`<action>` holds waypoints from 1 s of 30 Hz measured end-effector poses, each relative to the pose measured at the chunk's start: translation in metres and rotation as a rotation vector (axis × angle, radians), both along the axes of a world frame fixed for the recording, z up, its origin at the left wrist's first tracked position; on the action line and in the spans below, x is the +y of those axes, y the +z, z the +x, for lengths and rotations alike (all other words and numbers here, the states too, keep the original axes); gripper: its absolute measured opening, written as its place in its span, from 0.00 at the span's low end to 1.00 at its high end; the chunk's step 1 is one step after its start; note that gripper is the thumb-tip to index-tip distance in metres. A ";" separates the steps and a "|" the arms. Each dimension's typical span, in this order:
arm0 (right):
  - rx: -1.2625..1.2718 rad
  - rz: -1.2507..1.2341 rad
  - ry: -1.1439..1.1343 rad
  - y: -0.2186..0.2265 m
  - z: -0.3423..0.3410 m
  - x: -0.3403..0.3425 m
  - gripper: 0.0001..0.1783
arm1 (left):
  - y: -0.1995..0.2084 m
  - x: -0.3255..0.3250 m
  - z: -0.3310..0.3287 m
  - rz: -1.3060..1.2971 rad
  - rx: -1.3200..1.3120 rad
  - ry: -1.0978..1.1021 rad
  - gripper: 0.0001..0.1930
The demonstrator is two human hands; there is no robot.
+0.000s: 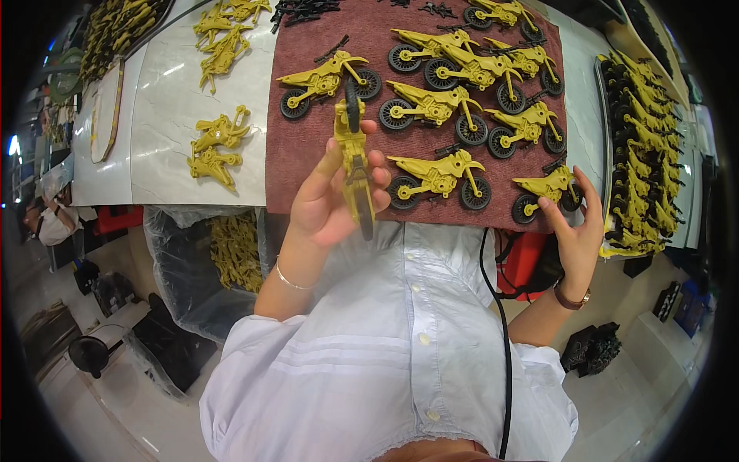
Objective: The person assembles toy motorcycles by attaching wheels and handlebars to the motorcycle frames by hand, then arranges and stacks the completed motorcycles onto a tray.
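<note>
My left hand [323, 192] is closed round a yellow toy motorcycle [355, 165], raised in front of my chest and seen end-on with its black wheels up and down. My right hand [576, 231] has thumb and fingers on either side of another yellow toy motorcycle [545, 187], at the mat's near right corner. Several finished-looking toy motorcycles with black wheels lie on the dark red mat [308, 173], one of them [439, 179] between my hands. A further toy motorcycle [323, 78] lies just beyond my left hand.
Yellow motorcycle bodies without wheels [218, 146] lie on the white tabletop [165, 115] at left. Small black parts [308, 9] sit at the far edge. A tray [604, 154] packed with yellow toys stands at right. A plastic-lined bin [185, 269] holds more yellow parts below the left edge.
</note>
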State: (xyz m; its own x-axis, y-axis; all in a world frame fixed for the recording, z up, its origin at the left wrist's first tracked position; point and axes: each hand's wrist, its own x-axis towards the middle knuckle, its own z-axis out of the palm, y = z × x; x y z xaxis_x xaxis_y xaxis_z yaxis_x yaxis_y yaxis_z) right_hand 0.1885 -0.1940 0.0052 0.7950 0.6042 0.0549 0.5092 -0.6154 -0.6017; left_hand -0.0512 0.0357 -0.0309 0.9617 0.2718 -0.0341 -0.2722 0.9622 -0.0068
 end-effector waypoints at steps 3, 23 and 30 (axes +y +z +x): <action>0.035 0.026 0.002 -0.005 0.003 -0.003 0.35 | 0.004 0.001 0.000 0.001 0.058 0.016 0.23; 0.485 0.505 0.095 -0.007 0.039 0.038 0.22 | 0.058 -0.010 0.057 2.412 0.412 0.075 0.23; 0.274 0.302 0.313 -0.011 0.063 0.055 0.34 | 0.057 -0.014 0.062 2.436 0.703 -0.036 0.38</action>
State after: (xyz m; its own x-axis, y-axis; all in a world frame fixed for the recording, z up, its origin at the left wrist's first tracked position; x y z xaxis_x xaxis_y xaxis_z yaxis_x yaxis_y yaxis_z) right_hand 0.2512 -0.1394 -0.0060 0.5882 0.8049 0.0788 0.4402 -0.2370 -0.8660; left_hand 0.0104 0.0217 0.0256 0.9563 0.2925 -0.0007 0.2397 -0.7824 0.5748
